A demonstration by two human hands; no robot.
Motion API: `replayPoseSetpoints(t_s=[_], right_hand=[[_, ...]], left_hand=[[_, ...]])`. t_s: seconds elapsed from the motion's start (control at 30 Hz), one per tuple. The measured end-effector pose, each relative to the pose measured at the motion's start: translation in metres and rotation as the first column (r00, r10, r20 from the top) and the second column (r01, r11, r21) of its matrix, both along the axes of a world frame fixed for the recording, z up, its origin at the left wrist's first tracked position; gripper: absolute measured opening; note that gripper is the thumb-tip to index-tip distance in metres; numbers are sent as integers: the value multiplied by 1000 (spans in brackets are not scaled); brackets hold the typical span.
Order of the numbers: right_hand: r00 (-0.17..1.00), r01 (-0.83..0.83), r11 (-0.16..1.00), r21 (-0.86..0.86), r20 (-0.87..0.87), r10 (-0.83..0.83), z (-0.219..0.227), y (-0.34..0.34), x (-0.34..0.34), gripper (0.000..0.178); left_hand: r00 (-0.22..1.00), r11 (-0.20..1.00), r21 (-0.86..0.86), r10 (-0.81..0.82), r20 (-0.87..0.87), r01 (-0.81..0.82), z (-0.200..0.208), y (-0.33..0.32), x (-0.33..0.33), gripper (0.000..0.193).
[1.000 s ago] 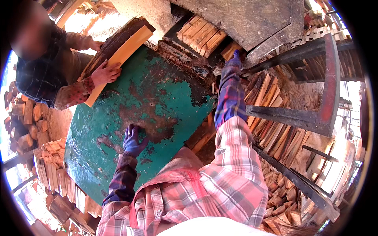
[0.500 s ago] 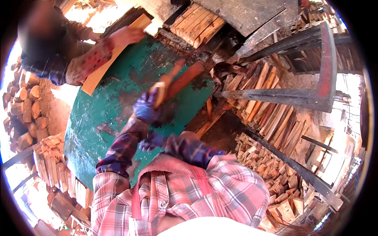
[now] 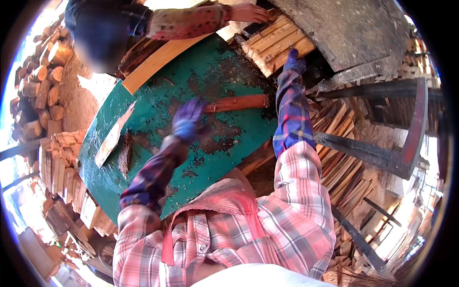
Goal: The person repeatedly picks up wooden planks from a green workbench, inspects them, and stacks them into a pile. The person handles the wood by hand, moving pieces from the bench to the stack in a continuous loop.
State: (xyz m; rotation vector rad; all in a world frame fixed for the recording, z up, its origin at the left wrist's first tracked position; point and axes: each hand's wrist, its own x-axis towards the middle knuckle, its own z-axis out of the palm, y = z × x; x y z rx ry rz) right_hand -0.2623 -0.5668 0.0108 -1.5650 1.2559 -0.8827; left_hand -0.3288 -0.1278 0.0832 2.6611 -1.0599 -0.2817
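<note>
My left hand [image 3: 189, 120], in a purple-blue glove and slightly blurred, is over the worn green table [image 3: 215, 167] with its fingers spread. It holds nothing that I can see. Just right of its fingers lies a reddish-brown wood stick [image 3: 239, 103]. My right arm reaches far forward. The gloved right hand [image 3: 294, 63] is at the near right edge of a stack of split wood sticks [image 3: 275, 45]; its grip there is not clear. On the table's left lie a pale wood sliver [image 3: 114, 136] and a dark bark strip [image 3: 125, 155].
Across the table, another person's hand [image 3: 251, 13] touches the stack's far end. A flat plank [image 3: 162, 62] lies along the table's far left edge. A dark metal frame [image 3: 373, 148] juts out on the right above piled sticks. Logs [image 3: 52, 86] are heaped at left.
My left hand has let go of a wood piece and opened. My right hand has gone from near my body to the stack. The other person's hand has left the plank for the stack.
</note>
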Motion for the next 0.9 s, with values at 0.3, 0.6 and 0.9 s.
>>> replayPoseSetpoints(t_s=[0.3,0.6,0.9], right_hand=[[832,-96,980,-176,-555,-18,8,37,-11,69],[982,-172,976,-137,54,180,19,88,-38,59],[908,-239,662,710,406,-107,16,79,-44,43]], left_hand=[[995,981,171,-90,-31,94,-46,-81,33,45],[712,883,136,446,-543,-450,46,41,117,58],[720,866,-324,58,-692,-381,-15,-211,210,67]])
